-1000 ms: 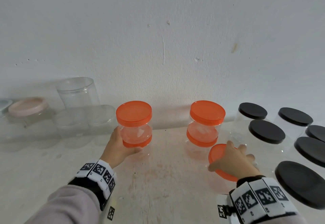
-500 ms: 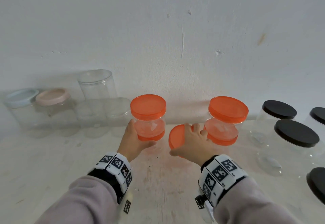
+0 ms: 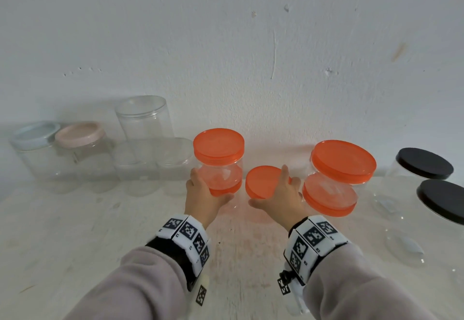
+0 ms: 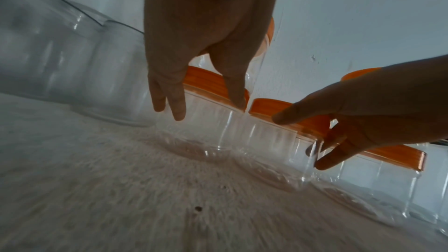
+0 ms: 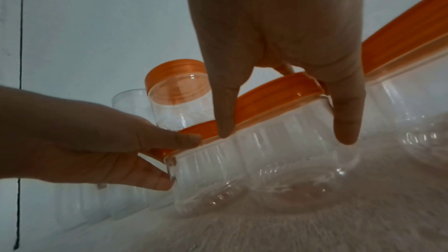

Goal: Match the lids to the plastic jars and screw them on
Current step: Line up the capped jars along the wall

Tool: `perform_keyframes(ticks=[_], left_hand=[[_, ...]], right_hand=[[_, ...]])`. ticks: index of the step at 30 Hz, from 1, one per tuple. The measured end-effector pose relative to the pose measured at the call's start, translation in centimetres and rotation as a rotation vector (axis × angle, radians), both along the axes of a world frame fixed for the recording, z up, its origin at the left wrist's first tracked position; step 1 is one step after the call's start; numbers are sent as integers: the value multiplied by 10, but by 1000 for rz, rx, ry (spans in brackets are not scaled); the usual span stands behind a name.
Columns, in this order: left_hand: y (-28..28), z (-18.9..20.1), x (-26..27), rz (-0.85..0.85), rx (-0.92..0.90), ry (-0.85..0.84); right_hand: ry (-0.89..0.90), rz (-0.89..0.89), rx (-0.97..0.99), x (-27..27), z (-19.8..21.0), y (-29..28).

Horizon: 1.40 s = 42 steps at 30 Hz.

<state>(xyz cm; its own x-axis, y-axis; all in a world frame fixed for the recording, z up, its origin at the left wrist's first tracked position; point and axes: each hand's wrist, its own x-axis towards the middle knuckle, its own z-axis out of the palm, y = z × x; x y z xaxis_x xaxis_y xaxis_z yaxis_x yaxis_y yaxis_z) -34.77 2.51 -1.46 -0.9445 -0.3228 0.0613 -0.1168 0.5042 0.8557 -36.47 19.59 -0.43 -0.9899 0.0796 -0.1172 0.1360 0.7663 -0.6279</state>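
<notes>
Gripping the lower jar of an orange-lidded stack (image 3: 218,166), the left hand (image 3: 204,195) sits at 9 o'clock of the right hand (image 3: 278,197). That hand clasps the orange lid (image 3: 262,181) of a clear jar (image 5: 261,162) standing on the table (image 3: 75,231) just beside the stack.

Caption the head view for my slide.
Left hand grips stacked orange-lidded clear plastic jars; right hand holds another orange-lidded jar.

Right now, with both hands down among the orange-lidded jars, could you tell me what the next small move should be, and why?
Probably set the jar in the right hand down between the two orange stacks and let go. Its orange lid already sits on it, the left hand steadies the left stack, and the table there is bare.
</notes>
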Motion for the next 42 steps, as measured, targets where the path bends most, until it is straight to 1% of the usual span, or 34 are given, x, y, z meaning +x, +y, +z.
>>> perform_keyframes(ticks=[5,13,17,24,30,33,35,36,42], left_hand=[[11,5,-7,72,10,0],[15,10,-26,168,2,-24],[17,9,-34,186,11,-22],[18,5,-45,225,-38,-10],[17,3,-46,218,-43,-13],[15,1,-45,208,-29,-1],[12,0,-44,192,-40,6],[10,0,-43,186,-44,7],[1,5,-35,172,-60,22]], right_hand=[[40,-28,-56,-13,-3,-4],[-22,-80,-162,-41,6,-12],[1,-92,-205,-51,5,-17],[23,-99,-244,-61,3,-21],[34,-88,-273,-62,2,-19],[40,-77,-248,-56,7,-19],[88,-48,-222,-46,12,-17],[141,-18,-223,-38,16,-16],[661,178,-339,27,52,7]])
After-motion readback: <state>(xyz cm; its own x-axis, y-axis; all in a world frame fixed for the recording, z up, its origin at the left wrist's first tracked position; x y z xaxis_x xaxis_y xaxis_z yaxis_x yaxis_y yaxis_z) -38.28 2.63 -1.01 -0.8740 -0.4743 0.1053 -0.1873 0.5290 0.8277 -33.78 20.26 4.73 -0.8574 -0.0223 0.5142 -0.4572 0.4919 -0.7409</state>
